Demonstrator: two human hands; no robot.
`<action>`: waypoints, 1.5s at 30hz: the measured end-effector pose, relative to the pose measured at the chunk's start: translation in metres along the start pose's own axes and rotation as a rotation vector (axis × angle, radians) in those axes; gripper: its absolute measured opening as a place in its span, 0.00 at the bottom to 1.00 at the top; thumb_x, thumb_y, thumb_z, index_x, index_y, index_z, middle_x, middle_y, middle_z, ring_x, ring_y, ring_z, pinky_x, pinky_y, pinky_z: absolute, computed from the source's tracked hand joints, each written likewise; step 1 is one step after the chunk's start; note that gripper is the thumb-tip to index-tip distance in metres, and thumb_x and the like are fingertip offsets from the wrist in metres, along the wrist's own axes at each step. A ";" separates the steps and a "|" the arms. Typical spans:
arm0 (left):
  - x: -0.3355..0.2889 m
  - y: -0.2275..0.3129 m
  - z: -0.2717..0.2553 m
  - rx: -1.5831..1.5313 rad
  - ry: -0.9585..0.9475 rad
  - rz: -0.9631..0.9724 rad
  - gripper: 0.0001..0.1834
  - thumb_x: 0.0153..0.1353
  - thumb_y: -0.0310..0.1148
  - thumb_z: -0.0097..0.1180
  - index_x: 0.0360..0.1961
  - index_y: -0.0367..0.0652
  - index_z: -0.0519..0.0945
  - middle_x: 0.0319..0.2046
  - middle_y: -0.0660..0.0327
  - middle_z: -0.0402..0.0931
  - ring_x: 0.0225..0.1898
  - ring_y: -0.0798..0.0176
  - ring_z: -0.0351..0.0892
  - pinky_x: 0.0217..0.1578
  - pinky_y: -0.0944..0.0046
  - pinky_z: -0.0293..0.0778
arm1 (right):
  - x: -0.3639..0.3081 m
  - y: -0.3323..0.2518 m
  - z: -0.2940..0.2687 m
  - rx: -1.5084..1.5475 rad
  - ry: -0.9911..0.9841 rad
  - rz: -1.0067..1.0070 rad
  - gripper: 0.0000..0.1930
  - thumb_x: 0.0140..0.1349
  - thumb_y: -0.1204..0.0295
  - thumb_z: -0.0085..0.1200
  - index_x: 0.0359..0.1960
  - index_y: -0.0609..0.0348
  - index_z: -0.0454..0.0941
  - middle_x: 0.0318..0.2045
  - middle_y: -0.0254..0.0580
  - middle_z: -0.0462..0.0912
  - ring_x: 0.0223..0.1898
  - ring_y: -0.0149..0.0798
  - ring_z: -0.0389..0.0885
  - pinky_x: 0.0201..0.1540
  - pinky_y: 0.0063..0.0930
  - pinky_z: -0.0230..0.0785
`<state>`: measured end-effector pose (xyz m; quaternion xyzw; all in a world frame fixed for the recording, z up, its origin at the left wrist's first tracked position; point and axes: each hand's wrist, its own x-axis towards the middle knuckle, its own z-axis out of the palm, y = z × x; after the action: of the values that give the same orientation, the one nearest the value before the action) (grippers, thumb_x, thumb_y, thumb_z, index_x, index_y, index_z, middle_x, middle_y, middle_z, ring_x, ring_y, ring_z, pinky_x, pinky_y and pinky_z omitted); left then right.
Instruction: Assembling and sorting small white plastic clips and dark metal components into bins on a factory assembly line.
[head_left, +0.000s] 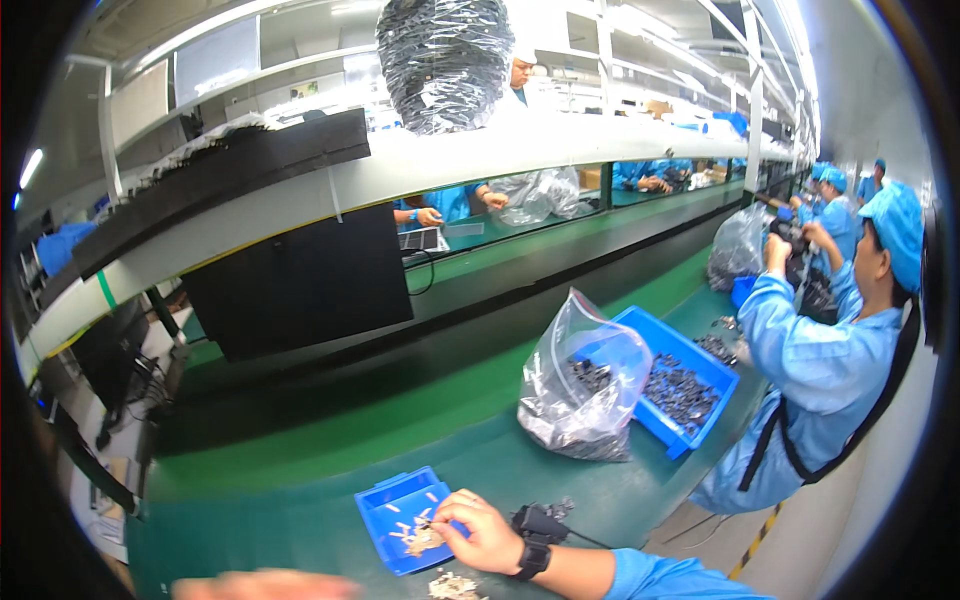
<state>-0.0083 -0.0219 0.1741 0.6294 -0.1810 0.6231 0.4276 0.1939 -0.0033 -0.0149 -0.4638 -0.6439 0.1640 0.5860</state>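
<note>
A small blue tray [374, 497] lies on the green bench, with pale, slender little pieces [422, 540] heaped and scattered in it. Over its right side is my right hand [478, 530], with a dark watch on the wrist. Its thumb and fingers are pinched together; a tiny dark spot shows at their tips, too small to name. My left hand [265, 586] is at the lower edge, left of the tray, smeared by motion and partly cut off. Just in front of the tray, a second pale heap [455, 586] lies on the bench.
Beside my right wrist lies a black device [538, 523] with a cable. Farther right are a clear bag [575, 400] and a larger blue bin [725, 388] of small dark parts. A co-worker [825, 350] in blue works at the right. A black panel [300, 285] hangs ahead.
</note>
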 end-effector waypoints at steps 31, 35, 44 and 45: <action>-0.060 -0.079 0.071 -1.079 -0.013 -0.249 0.28 0.71 0.56 0.39 0.53 0.41 0.72 0.42 0.49 0.82 0.55 0.38 0.73 0.63 0.41 0.52 | -0.001 -0.001 -0.003 0.081 -0.006 0.006 0.02 0.58 0.79 0.58 0.30 0.62 0.77 0.30 0.41 0.80 0.34 0.42 0.77 0.39 0.32 0.70; -0.052 -0.082 0.071 -0.980 -0.044 -0.246 0.26 0.72 0.55 0.38 0.52 0.43 0.73 0.40 0.52 0.83 0.51 0.43 0.75 0.60 0.45 0.54 | -0.001 -0.001 -0.003 0.090 0.001 0.011 0.01 0.58 0.80 0.58 0.31 0.62 0.78 0.30 0.41 0.80 0.35 0.42 0.77 0.39 0.31 0.70; -0.066 -0.112 0.075 -1.032 -0.033 -0.015 0.28 0.70 0.57 0.40 0.55 0.42 0.69 0.46 0.45 0.77 0.55 0.41 0.70 0.58 0.45 0.59 | 0.001 -0.009 -0.003 0.101 -0.036 0.027 0.01 0.58 0.80 0.57 0.31 0.62 0.78 0.31 0.41 0.80 0.35 0.41 0.77 0.39 0.31 0.70; -0.055 -0.103 0.078 -1.036 -0.031 -0.015 0.28 0.70 0.57 0.40 0.55 0.42 0.69 0.46 0.45 0.77 0.55 0.41 0.70 0.58 0.45 0.59 | 0.000 -0.007 -0.003 0.112 -0.028 0.029 0.01 0.58 0.80 0.57 0.31 0.62 0.78 0.31 0.41 0.80 0.35 0.41 0.77 0.39 0.31 0.70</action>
<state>0.1105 -0.0402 0.1011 0.3454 -0.4675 0.4393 0.6849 0.1936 -0.0081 -0.0090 -0.4375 -0.6350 0.2147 0.5994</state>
